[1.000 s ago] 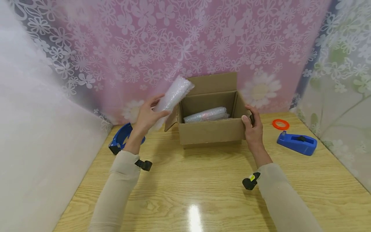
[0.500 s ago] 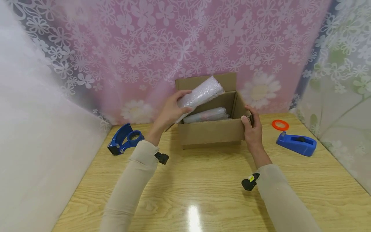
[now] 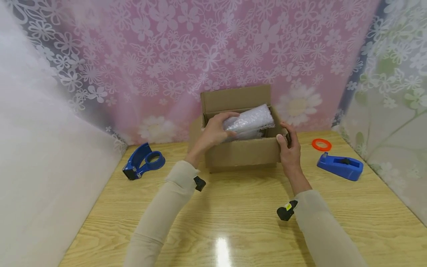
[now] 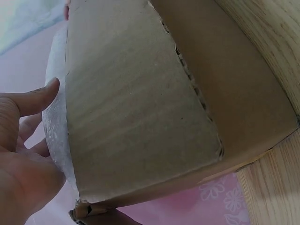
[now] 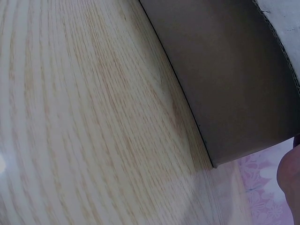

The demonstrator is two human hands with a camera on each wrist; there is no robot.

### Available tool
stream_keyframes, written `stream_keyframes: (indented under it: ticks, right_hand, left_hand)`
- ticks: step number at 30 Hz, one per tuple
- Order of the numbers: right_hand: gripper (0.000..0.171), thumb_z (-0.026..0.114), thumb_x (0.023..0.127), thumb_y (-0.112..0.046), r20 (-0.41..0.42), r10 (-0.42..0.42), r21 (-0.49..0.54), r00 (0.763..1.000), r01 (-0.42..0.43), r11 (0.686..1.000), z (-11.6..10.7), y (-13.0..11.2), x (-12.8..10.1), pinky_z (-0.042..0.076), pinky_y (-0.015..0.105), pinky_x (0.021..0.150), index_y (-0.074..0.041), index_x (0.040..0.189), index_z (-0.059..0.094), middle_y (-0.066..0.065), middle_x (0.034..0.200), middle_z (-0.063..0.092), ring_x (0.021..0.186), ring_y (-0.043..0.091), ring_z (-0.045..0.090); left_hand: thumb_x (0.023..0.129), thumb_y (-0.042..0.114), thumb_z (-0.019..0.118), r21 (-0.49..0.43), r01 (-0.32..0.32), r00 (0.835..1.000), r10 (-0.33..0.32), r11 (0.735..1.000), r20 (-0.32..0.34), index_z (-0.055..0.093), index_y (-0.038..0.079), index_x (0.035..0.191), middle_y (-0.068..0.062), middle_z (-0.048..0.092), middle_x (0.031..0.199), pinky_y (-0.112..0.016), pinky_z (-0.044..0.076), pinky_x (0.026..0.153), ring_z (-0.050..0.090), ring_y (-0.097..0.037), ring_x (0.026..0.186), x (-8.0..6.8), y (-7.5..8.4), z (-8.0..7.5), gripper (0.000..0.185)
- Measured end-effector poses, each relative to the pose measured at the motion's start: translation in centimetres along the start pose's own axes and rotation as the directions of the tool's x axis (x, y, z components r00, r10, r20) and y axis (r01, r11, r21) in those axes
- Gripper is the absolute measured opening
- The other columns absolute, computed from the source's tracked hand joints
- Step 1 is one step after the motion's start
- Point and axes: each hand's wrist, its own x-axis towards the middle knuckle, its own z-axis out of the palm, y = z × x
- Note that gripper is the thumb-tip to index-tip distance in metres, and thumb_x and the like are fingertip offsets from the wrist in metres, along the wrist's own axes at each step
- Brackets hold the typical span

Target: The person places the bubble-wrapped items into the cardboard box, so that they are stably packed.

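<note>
My left hand (image 3: 215, 131) grips a bubble-wrapped roll (image 3: 252, 119) by its left end, thumb on the near side. The roll lies slanted inside the mouth of an open cardboard box (image 3: 245, 154), its right end raised. Beneath it shows part of a second bubble-wrapped bundle (image 3: 250, 135), mostly hidden. In the left wrist view the roll's wrap (image 4: 57, 112) peeks past the front flap beside the thumb. My right hand (image 3: 291, 150) holds the box's right side at the front corner, thumb on the front; only a fingertip bit of that hand shows in the right wrist view.
The box's back flap (image 3: 236, 98) stands up against a flowered curtain. To the left lies a blue tape gun (image 3: 141, 161). On the right are an orange ring (image 3: 321, 145) and a blue tape dispenser (image 3: 341, 166). Wood-grain table (image 3: 247, 215) stretches in front.
The left hand has carried the bubble-wrapped roll rightward and down, from beside the box into its opening. The right hand stays at the box's right side.
</note>
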Motion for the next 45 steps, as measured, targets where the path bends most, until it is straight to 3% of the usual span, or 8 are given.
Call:
stream_keyframes:
  ticks: [8,13,20,27,34,36,39,45]
  right_hand:
    - [0.044,0.059,0.105,-0.012,-0.003,-0.001,0.008,1.000,0.001,1.000,-0.2,0.3,0.1,0.027,0.032,0.122,-0.007,0.148,0.053,0.000,0.161,0.044,0.153,0.014,0.030]
    - [0.044,0.059,0.105,-0.010,-0.002,-0.020,0.029,1.000,0.020,0.999,-0.4,1.5,0.4,0.025,0.033,0.123,-0.007,0.148,0.053,0.006,0.162,0.042,0.154,0.016,0.029]
    - [0.042,0.058,0.105,-0.007,-0.025,-0.056,0.027,0.998,0.057,0.998,-0.6,2.8,0.8,0.028,0.028,0.119,-0.011,0.147,0.057,0.001,0.158,0.047,0.151,0.014,0.033]
    - [0.043,0.057,0.105,-0.007,0.005,-0.057,0.019,0.998,0.057,0.998,0.2,3.0,1.0,0.030,0.024,0.116,-0.010,0.149,0.055,0.002,0.160,0.046,0.149,0.014,0.035]
    - [0.044,0.058,0.107,-0.013,0.079,-0.002,-0.097,0.997,0.010,0.995,-0.1,0.7,1.1,0.037,0.022,0.096,-0.009,0.150,0.052,0.008,0.161,0.043,0.119,0.010,0.044]
    - [0.045,0.058,0.108,-0.017,0.109,0.016,-0.151,0.994,0.000,0.989,-0.6,0.2,1.4,0.037,0.025,0.096,-0.009,0.151,0.051,0.007,0.162,0.042,0.121,0.011,0.044]
    - [0.047,0.057,0.109,-0.023,0.163,0.050,-0.253,0.985,-0.007,0.967,-1.4,-0.1,2.0,0.038,0.031,0.106,-0.013,0.154,0.048,0.006,0.165,0.038,0.142,0.018,0.040]
    - [0.048,0.055,0.110,-0.028,0.326,0.049,-0.459,0.944,0.113,0.881,-4.3,-0.1,4.1,0.036,0.056,0.115,-0.019,0.157,0.047,0.007,0.167,0.034,0.152,0.037,0.034]
  left_hand:
    - [0.092,0.009,0.080,0.008,0.012,0.998,-0.012,1.000,0.065,0.058,0.023,0.148,-0.001,0.052,0.156,-0.045,0.036,0.121,0.043,-0.025,0.148,0.9,-0.3,0.9,0.062]
    - [0.094,0.009,0.078,0.060,0.027,0.994,-0.034,0.998,0.107,0.057,0.022,0.149,-0.003,0.052,0.156,-0.045,0.036,0.121,0.042,-0.027,0.148,1.2,-1.0,1.6,0.060]
    - [0.094,0.006,0.075,0.124,0.035,0.982,-0.057,0.992,0.178,0.060,0.018,0.146,-0.007,0.055,0.153,-0.045,0.039,0.118,0.046,-0.028,0.144,1.4,-1.3,1.9,0.055]
    - [0.094,0.013,0.079,0.121,0.043,0.985,-0.063,0.992,0.158,0.061,0.017,0.146,-0.006,0.058,0.151,-0.042,0.039,0.118,0.049,-0.027,0.143,1.1,-1.9,1.1,0.055]
    - [0.100,0.026,0.073,0.022,0.067,0.995,-0.069,0.997,0.066,0.058,0.021,0.148,0.001,0.053,0.155,-0.045,0.038,0.119,0.042,-0.024,0.148,-0.8,-1.4,-0.8,0.051]
    - [0.102,0.029,0.070,0.019,0.041,0.999,-0.041,0.999,0.018,0.059,0.020,0.147,0.001,0.055,0.154,-0.046,0.039,0.118,0.044,-0.024,0.147,-1.6,-1.2,-1.7,0.048]
    - [0.105,0.030,0.065,-0.006,0.020,0.999,-0.020,1.000,-0.029,0.059,0.020,0.148,0.001,0.055,0.153,-0.047,0.039,0.118,0.044,-0.024,0.147,-3.3,-1.0,-3.5,0.045]
    - [0.107,0.033,0.061,0.069,-0.026,0.995,0.032,0.997,-0.090,0.058,0.021,0.148,0.001,0.056,0.152,-0.046,0.038,0.119,0.044,-0.021,0.147,-6.5,-0.5,-7.5,0.044]
